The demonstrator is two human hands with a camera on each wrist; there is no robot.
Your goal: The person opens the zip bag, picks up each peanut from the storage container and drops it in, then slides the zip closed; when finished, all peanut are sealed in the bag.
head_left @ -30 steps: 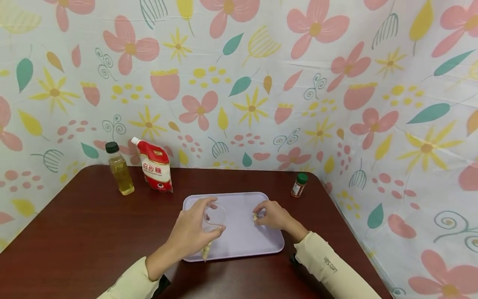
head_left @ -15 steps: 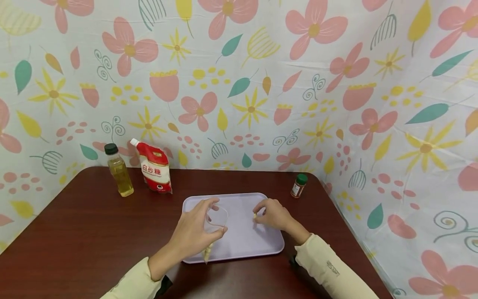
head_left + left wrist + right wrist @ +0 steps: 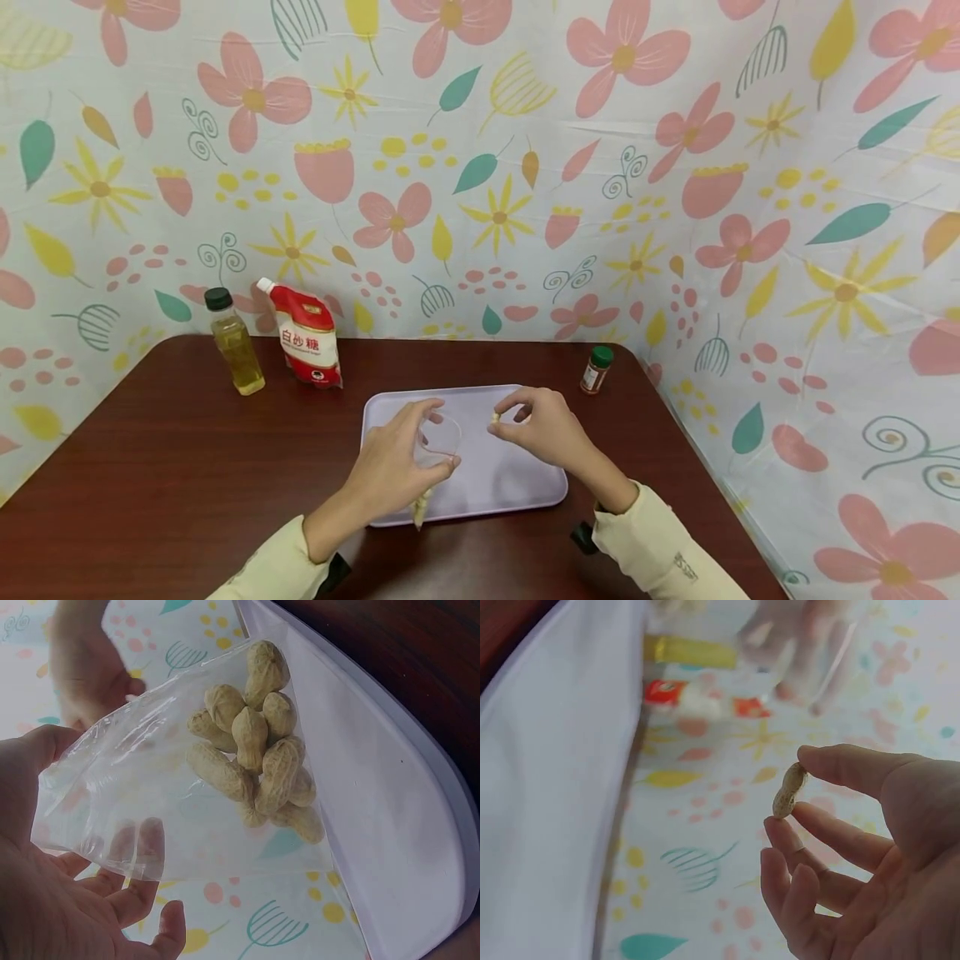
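Note:
A clear plastic bag (image 3: 150, 776) with several unshelled peanuts (image 3: 250, 739) in its bottom hangs from my left hand (image 3: 397, 458). The thumb and fingers of that hand spread its mouth wide, so a round rim shows in the head view. Between thumb and fingertips, my right hand (image 3: 546, 427) pinches one unshelled peanut (image 3: 790, 791). This hand stands over the lilac tray (image 3: 495, 479), to the right of the bag's mouth and apart from it. Part of the bag is hidden behind the left hand in the head view.
On the dark wooden table (image 3: 187, 467), an oil bottle (image 3: 237, 346) and a red and white sugar pouch (image 3: 306, 335) stand at the back left. A small green-capped jar (image 3: 596, 370) is at the back right. A floral curtain (image 3: 480, 167) hangs behind.
With the peanut pinched, my right hand has risen off the tray and shifted left toward the bag. My left hand keeps the bag nearly in place.

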